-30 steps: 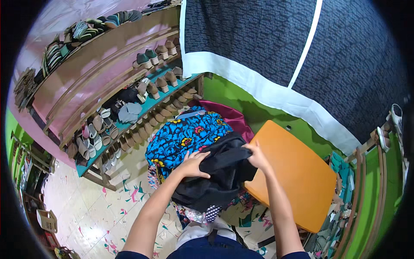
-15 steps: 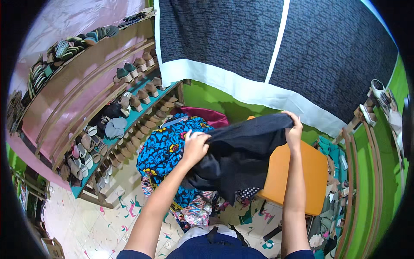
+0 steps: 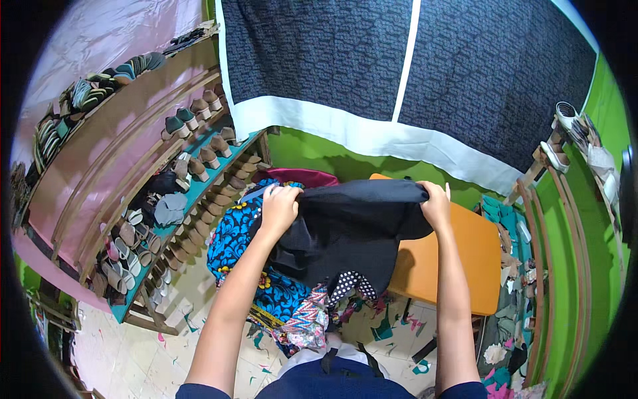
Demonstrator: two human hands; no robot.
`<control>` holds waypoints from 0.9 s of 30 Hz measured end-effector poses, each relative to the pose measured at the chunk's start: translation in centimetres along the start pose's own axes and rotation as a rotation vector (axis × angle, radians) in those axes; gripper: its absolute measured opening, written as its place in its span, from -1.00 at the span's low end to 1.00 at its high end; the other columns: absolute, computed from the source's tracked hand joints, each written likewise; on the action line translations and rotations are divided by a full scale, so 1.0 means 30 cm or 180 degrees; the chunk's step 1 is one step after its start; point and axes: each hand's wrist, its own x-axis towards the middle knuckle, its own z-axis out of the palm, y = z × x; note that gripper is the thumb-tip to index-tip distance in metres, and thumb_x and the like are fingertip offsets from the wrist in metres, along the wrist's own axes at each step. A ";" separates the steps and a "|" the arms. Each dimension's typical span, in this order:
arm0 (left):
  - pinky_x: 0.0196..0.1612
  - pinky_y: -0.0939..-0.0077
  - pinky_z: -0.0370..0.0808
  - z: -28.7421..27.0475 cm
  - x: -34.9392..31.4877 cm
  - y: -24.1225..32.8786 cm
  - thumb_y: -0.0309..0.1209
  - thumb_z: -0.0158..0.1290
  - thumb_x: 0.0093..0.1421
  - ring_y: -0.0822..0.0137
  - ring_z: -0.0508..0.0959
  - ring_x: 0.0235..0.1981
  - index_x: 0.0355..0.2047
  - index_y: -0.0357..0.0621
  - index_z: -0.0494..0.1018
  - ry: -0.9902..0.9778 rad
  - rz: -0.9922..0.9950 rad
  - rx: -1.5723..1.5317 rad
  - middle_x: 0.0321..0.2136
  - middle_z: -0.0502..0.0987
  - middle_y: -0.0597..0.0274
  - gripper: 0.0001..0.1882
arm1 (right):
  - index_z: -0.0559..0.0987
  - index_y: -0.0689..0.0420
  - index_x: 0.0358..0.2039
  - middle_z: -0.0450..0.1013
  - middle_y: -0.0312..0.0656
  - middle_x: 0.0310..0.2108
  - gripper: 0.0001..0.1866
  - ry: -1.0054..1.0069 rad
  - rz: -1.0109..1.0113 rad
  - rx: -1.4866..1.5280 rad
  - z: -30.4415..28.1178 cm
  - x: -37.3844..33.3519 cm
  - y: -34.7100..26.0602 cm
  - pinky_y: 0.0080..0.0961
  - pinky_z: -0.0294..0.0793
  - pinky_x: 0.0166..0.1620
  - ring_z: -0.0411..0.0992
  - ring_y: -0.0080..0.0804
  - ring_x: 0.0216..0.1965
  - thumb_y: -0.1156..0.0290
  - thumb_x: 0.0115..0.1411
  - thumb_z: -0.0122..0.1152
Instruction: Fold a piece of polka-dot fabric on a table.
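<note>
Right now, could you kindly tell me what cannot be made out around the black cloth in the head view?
In the head view:
- Black cloth: its far side faces away from the camera.
- Left hand: its own back hides the palm.
- Blue floral fabric: the black cloth and left forearm cover part of it.
- Orange top: its left part is behind the black cloth.
- Floor scraps: many are too small to identify.
</note>
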 end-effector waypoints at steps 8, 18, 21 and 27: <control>0.15 -0.19 -0.23 0.165 -0.109 0.122 0.18 0.12 -0.28 0.07 0.04 0.18 0.17 0.04 0.00 -0.1665 -0.0119 -0.0242 0.13 0.10 0.02 0.03 | 0.54 0.02 -0.37 0.45 -0.27 -0.34 -0.64 0.0783 0.0268 -0.0193 -0.035 -0.030 0.160 0.09 -0.29 0.18 0.33 -0.33 -0.13 0.67 -0.18 -0.07; 0.12 -0.21 -0.12 0.460 -0.130 0.490 0.24 0.16 -0.38 -0.05 0.11 0.11 0.21 0.14 -0.13 -0.2053 0.0296 -0.0771 0.05 0.09 -0.06 0.17 | 0.54 -0.04 -0.35 0.45 -0.31 -0.33 -0.61 0.1132 0.0745 -0.0757 -0.298 -0.092 0.570 0.08 -0.37 0.19 0.30 -0.36 -0.10 0.66 -0.19 -0.03; 0.02 0.01 0.11 0.566 -0.113 0.586 0.04 0.12 -0.14 0.12 0.30 -0.03 -0.05 0.20 0.35 -0.1484 0.0852 -0.0843 -0.11 0.32 0.10 -0.39 | 0.55 -0.04 -0.33 0.46 -0.30 -0.32 -0.60 0.0991 0.1051 -0.0889 -0.317 -0.149 0.735 0.07 -0.37 0.19 0.31 -0.35 -0.10 0.67 -0.16 -0.07; 0.00 0.05 0.24 0.671 -0.004 0.806 -0.28 -0.03 0.08 0.17 0.42 -0.16 -0.22 0.06 0.45 -0.1097 0.0673 -0.1111 -0.25 0.45 0.22 -0.76 | 0.57 0.00 -0.32 0.46 -0.15 -0.41 -0.62 0.0451 0.1365 -0.1073 -0.282 -0.331 1.010 -0.04 -0.15 0.18 0.35 -0.25 -0.17 0.65 -0.13 -0.07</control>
